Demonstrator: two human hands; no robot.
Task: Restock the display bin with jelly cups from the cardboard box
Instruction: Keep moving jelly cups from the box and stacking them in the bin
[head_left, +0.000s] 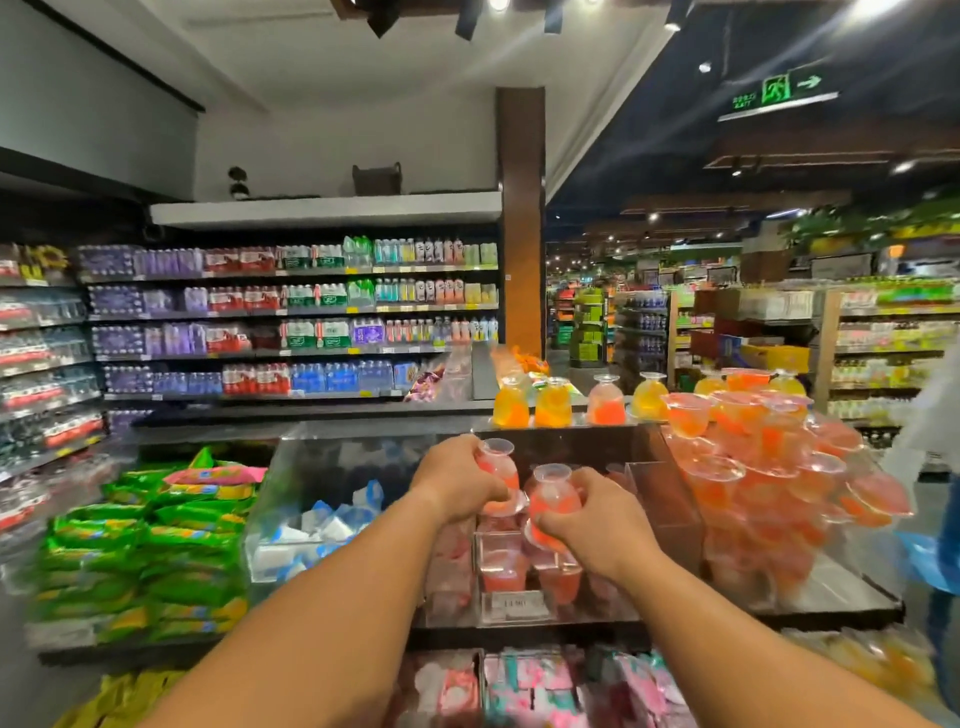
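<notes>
A person stands at a shop display, both bare arms reaching forward over a clear bin (670, 499) that sits at the middle of the counter. The left hand (457, 480) is wrapped around a pink jelly cup (497, 467), held upside down with its wide clear rim at the bottom. The right hand (582, 514) grips a second pink cup (553, 493) the same way, fingers curled round its lower half. The two cups are just beside each other, held above the bin's open top. Below the hands, more pink cups (506, 571) show through the bin's clear front wall, behind a small price tag (516, 603) too blurred to read. They seem to fill only the lower part, so restocking looks partly done, with the two held cups not yet set down and room left above. The cardboard box is not in view, so how many cups remain cannot be told. To the right, a heaped pile (763, 467) of orange-red cups spills high. Behind the bin, a row (556, 402) of yellow and orange cups stands inverted on a ledge. The cups are small, clear plastic, bell-shaped, with coloured jelly inside. Green packets (150, 540) lie on the left, and drink shelves (291, 317) fill the background.
</notes>
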